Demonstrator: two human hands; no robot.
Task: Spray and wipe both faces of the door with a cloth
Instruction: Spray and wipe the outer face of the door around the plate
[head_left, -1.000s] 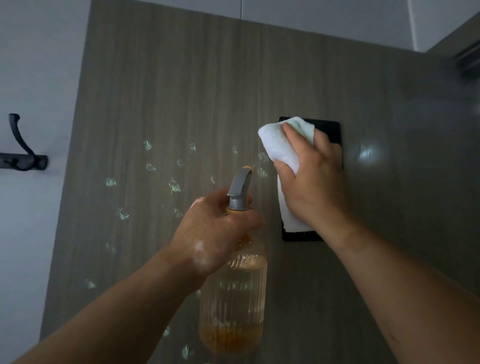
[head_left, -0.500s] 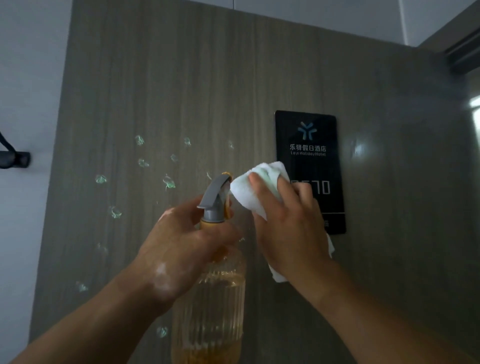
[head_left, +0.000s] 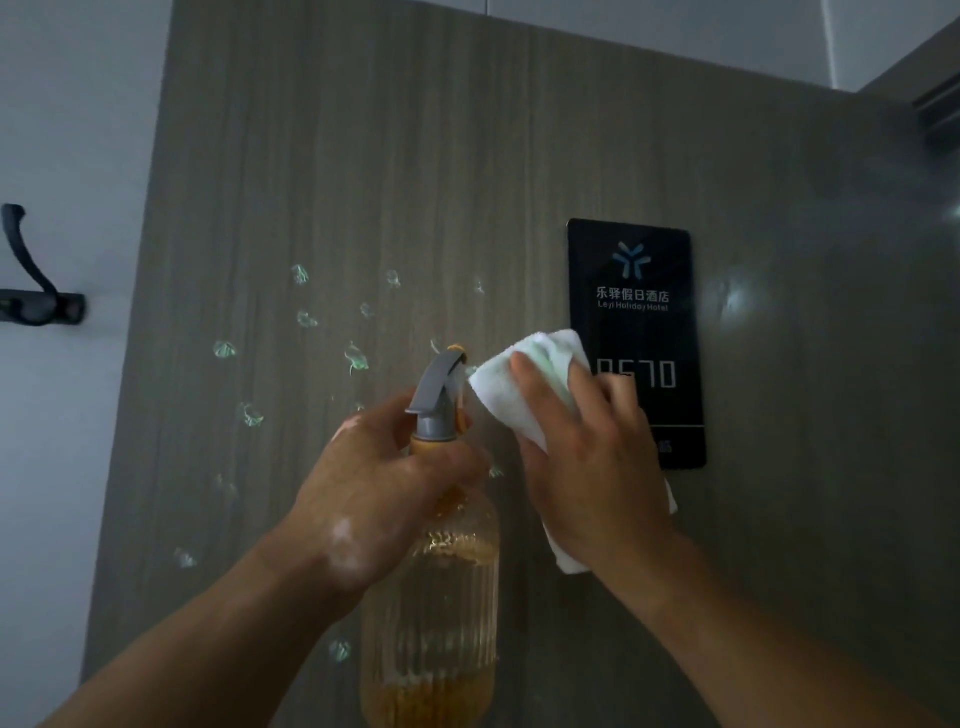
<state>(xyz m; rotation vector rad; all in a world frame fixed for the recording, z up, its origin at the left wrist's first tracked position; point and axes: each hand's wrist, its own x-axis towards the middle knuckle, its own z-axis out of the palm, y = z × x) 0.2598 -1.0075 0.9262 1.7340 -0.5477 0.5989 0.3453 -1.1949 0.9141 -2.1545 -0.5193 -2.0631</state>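
Observation:
A grey-brown wood-grain door (head_left: 415, 171) fills the view, dotted with several greenish spray droplets (head_left: 356, 358) left of centre. My left hand (head_left: 374, 499) grips the neck of a ribbed amber spray bottle (head_left: 431, 613) with a grey trigger head, held just in front of the door. My right hand (head_left: 587, 457) presses a folded white cloth (head_left: 524, 364) flat against the door at the lower left edge of a black room-number plate (head_left: 636, 291). The cloth's lower end hangs out below my palm.
A black wall hook (head_left: 31, 291) sticks out from the white wall left of the door. A dark door closer or frame part (head_left: 940, 109) shows at the top right. A glare spot lies on the door right of the plate.
My right hand slid the cloth down and left off the upper part of the black plate, uncovering its logo and number. The bottle in my left hand stayed roughly in place.

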